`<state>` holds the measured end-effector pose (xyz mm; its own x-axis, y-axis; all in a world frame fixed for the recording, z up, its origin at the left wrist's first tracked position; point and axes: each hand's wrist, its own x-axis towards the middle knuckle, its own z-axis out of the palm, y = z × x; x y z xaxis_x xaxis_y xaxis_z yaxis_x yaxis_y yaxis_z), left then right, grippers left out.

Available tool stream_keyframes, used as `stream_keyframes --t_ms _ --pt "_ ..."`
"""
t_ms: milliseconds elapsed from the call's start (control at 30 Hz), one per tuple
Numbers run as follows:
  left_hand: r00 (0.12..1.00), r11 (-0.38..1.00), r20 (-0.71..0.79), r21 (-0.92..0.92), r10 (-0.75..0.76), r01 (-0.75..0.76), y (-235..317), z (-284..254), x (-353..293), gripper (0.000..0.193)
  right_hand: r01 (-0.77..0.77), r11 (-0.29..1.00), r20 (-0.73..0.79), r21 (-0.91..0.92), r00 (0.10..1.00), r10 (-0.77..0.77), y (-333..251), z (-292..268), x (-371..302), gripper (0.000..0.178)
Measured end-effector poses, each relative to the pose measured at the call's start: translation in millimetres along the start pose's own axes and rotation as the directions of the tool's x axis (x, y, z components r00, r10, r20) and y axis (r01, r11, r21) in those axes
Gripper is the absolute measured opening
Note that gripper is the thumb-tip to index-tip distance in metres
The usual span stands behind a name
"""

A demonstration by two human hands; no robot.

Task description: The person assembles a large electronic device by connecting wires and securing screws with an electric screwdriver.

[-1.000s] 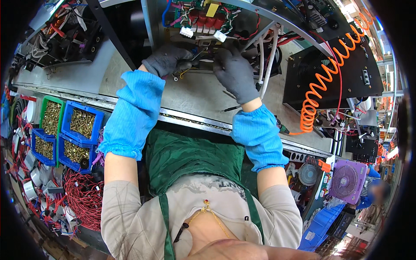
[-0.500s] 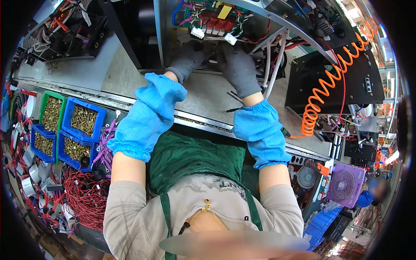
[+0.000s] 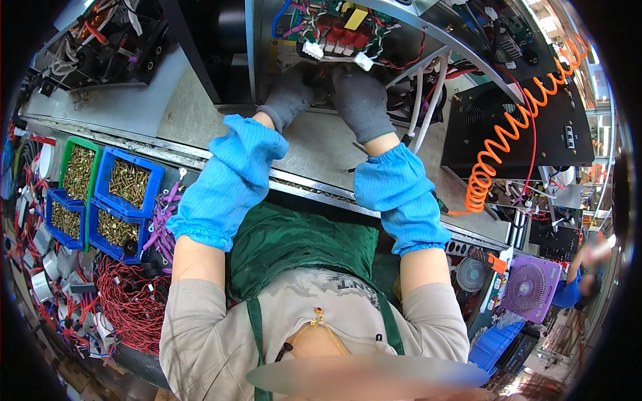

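Note:
Both my hands wear grey gloves and reach into an open metal equipment chassis (image 3: 251, 57). My left hand (image 3: 289, 95) is low inside it, beneath a green circuit board (image 3: 314, 30) with red components and white connectors. Close beside it, my right hand (image 3: 361, 99) bends inward toward the same spot. The fingertips of both hands are dim and hidden under the board's wiring, so what they touch does not show. White cables (image 3: 430, 100) run down just right of my right hand.
Blue bins (image 3: 151, 208) and a green bin (image 3: 99, 157) of screws stand at left, above red wire bundles (image 3: 134, 304). An orange coiled hose (image 3: 498, 144) hangs at right before a black panel (image 3: 461, 123). A purple fan (image 3: 531, 289) and another person (image 3: 570, 291) are beyond.
My right hand has shifted slightly left, closer to my left hand. The view has moved a little. At far right, the other person has raised an arm.

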<state>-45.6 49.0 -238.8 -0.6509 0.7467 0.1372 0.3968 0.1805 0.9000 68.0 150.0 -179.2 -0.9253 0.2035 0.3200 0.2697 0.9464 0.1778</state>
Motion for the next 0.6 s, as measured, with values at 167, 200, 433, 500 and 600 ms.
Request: stream_keyframes --t_ms 167,200,433,500,600 --pt "1.000 0.999 -0.006 -0.014 -0.029 0.029 15.0 -2.3 -4.8 0.055 -0.061 0.997 0.047 0.047 0.997 0.059 -1.8 0.7 2.4 0.017" --pt "0.999 0.999 -0.008 0.013 -0.036 0.036 18.2 -3.5 -5.4 0.053 -0.076 0.994 0.041 0.079 0.997 0.073 -0.5 2.2 1.2 0.017" --pt "0.983 0.856 0.080 -0.482 -0.167 0.185 23.9 4.2 -7.8 0.035 -0.020 0.978 -0.109 0.207 0.993 0.043 14.4 -1.4 -6.3 0.021" --pt "0.952 0.585 0.152 -0.759 -0.266 0.285 19.6 9.7 -5.9 0.027 -0.141 0.986 -0.030 0.084 0.989 0.144 13.6 -13.9 -12.7 0.022" --pt "0.922 0.477 0.226 -0.803 -0.313 0.359 4.8 18.4 -3.0 0.043 -0.119 0.992 -0.083 0.051 0.989 0.123 14.4 -6.2 -20.5 0.022"
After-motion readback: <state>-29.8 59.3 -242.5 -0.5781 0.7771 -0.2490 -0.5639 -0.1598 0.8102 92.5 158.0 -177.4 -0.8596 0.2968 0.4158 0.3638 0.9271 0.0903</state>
